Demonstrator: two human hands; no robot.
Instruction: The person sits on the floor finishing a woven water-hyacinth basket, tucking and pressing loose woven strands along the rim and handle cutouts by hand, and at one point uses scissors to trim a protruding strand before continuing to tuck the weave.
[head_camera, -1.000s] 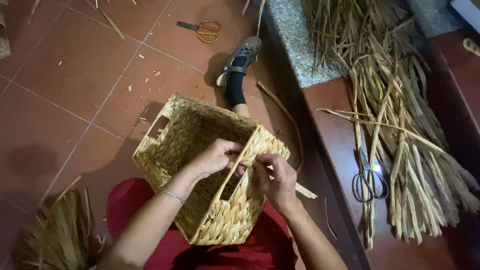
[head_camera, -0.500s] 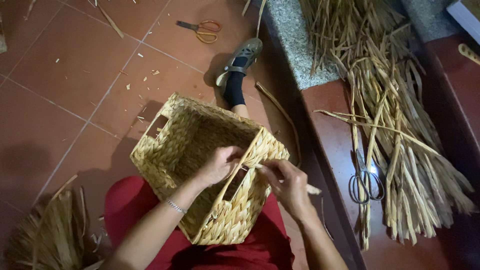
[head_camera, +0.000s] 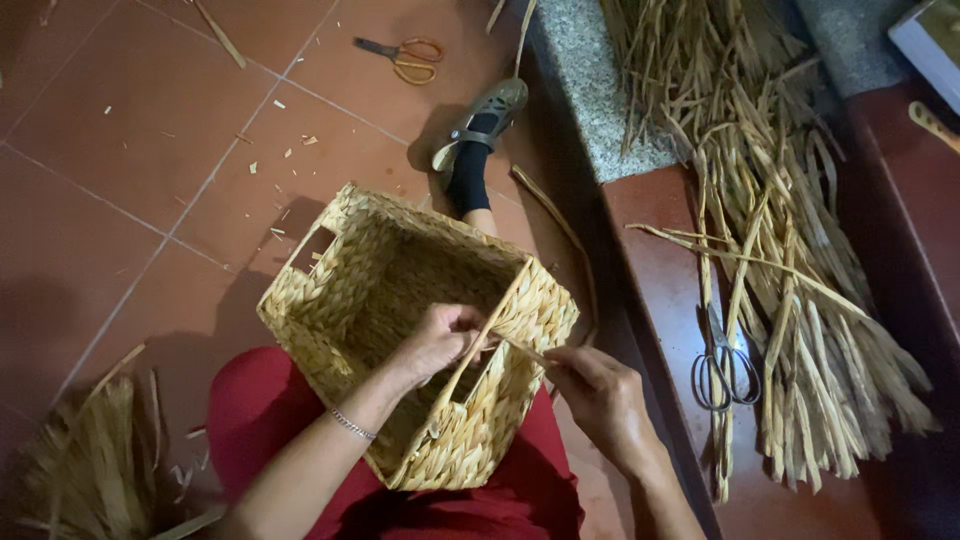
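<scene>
A square woven straw basket (head_camera: 330, 290) rests on my lap, over red trousers. My left hand (head_camera: 435, 340) reaches inside its near wall by the handle opening and pinches a pale straw strand (head_camera: 490, 325) that runs up along the rim. Just outside the same wall, my right hand (head_camera: 595, 390) grips the other end of this strand. A thin bracelet circles my left wrist.
A big bundle of dried straw (head_camera: 770, 220) lies on the red step to the right, with grey scissors (head_camera: 722, 365) beside it. Orange-handled scissors (head_camera: 405, 55) lie on the tiled floor. More straw (head_camera: 90, 460) sits at lower left. My shoe (head_camera: 480, 115) is ahead.
My right hand has drawn away from the basket toward the right, pulling the strand out. The left hand stays at the handle opening.
</scene>
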